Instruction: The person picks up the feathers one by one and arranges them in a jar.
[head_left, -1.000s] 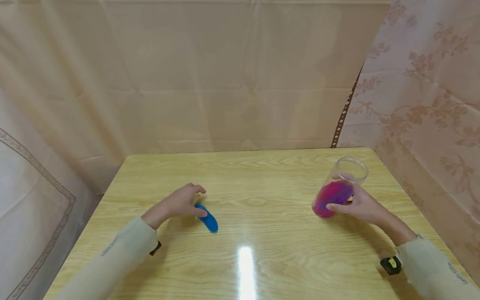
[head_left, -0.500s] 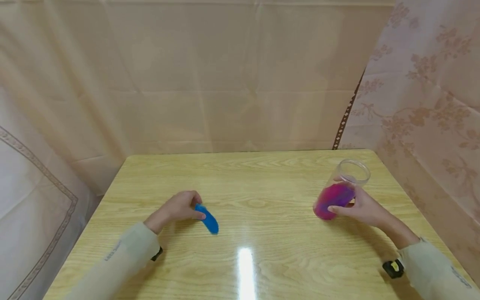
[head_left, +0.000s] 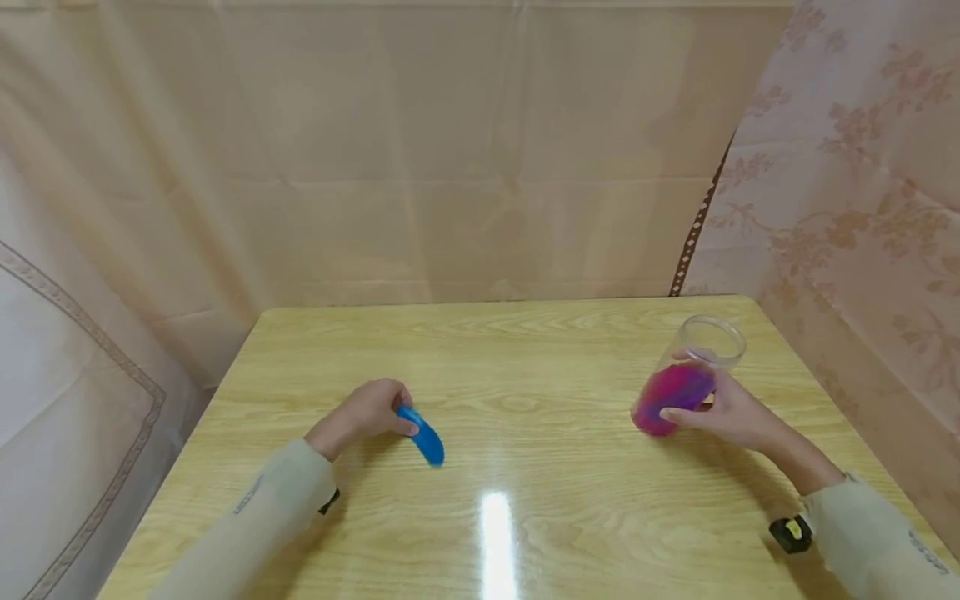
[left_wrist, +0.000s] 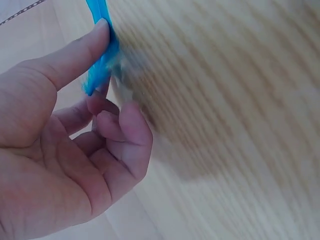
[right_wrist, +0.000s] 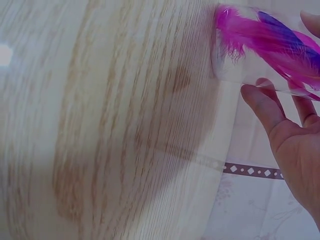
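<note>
A blue feather [head_left: 427, 440] lies slantwise at the table's left-centre, one end between the thumb and fingers of my left hand [head_left: 367, 410]. The left wrist view shows that thumb pressed on the feather [left_wrist: 102, 55] near its fluffy end, with the other fingers curled below. On the right, my right hand [head_left: 738, 414] grips a clear jar [head_left: 715, 339] by its side, thumb in front. Pink and purple feathers [head_left: 671, 396] fill the jar's lower part. In the right wrist view, feathers [right_wrist: 270, 40] show through the clear wall, and my right hand [right_wrist: 295, 135] is around it.
Both hands work over a pale wood-grain table [head_left: 525, 358], with a bright light reflection near its front. Beige cloth [head_left: 465, 167] hangs behind the far edge. A flowered cloth [head_left: 862, 208] stands at the right, and a white cloth [head_left: 67, 400] at the left.
My left fingers, spread above the feather a second ago, have come down and closed on its end. My right hand has kept its grip on the jar, nearly still.
</note>
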